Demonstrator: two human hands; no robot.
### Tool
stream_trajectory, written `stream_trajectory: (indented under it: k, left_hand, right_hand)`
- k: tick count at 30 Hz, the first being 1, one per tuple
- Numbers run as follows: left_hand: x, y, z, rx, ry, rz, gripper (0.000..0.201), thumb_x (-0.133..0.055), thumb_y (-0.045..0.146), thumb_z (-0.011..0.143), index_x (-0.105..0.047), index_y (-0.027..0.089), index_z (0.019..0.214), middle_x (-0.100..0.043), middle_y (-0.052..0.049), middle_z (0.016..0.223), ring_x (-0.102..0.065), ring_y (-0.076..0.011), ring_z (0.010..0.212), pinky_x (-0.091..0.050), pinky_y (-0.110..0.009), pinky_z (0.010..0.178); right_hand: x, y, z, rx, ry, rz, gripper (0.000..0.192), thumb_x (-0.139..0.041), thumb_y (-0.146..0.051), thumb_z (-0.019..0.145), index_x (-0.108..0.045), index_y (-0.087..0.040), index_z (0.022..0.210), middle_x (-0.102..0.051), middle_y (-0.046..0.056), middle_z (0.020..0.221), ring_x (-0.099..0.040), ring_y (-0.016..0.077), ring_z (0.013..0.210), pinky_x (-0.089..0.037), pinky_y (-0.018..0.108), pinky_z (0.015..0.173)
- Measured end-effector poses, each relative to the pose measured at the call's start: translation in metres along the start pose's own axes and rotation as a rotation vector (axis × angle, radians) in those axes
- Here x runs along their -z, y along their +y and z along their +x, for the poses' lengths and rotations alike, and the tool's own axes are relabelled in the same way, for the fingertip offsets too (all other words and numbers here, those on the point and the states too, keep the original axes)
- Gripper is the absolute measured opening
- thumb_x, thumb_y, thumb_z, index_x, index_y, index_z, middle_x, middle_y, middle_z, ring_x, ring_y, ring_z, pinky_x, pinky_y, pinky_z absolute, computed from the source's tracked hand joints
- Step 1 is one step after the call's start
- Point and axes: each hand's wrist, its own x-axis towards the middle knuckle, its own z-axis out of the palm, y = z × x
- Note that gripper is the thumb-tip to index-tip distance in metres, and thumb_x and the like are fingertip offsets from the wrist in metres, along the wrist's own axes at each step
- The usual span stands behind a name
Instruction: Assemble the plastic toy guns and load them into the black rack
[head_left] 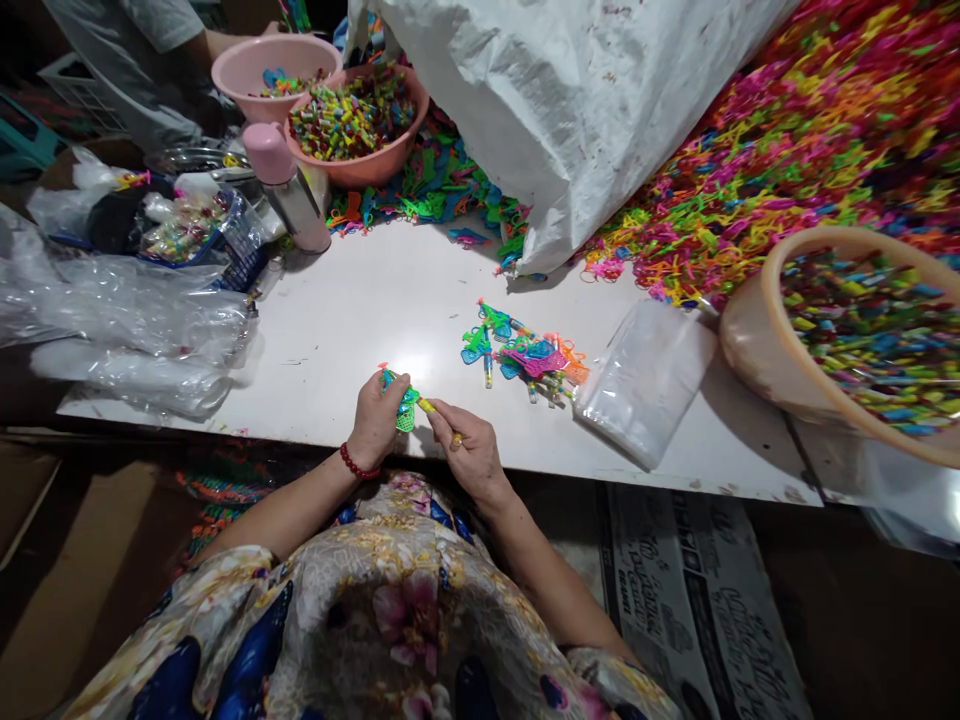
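Two hands on one toy at table edge

Left hand (377, 418) curled around green plastic toy (405, 408); right hand (469, 455) pinching yellow stick (427, 406) at toy's right end. Held together over near rim of white table (360, 310). Long axis roughly left-right. Nearby: assembled toys (525, 355), clear bag (645, 380), pink basin (757, 340), white sack (570, 110).
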Motion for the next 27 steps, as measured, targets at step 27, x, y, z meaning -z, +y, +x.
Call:
stream_trajectory:
  k: [27]
  left_hand:
    - [-0.039, -0.001, 0.209, -0.114, -0.101, 0.324, 0.026, -0.053, 0.044, 0.088, -0.056, 0.021, 0.078, -0.056, 0.004, 0.063, -0.05, -0.0118, 0.051, -0.038, -0.023, 0.05]
  right_hand:
    - [0.066, 0.024, 0.255, 0.163, -0.054, -0.559, 0.019, -0.06, -0.027, 0.093, -0.076, -0.021, 0.102, -0.071, 0.012, 0.112, -0.065, 0.0241, 0.106, -0.053, 0.042, 0.098]
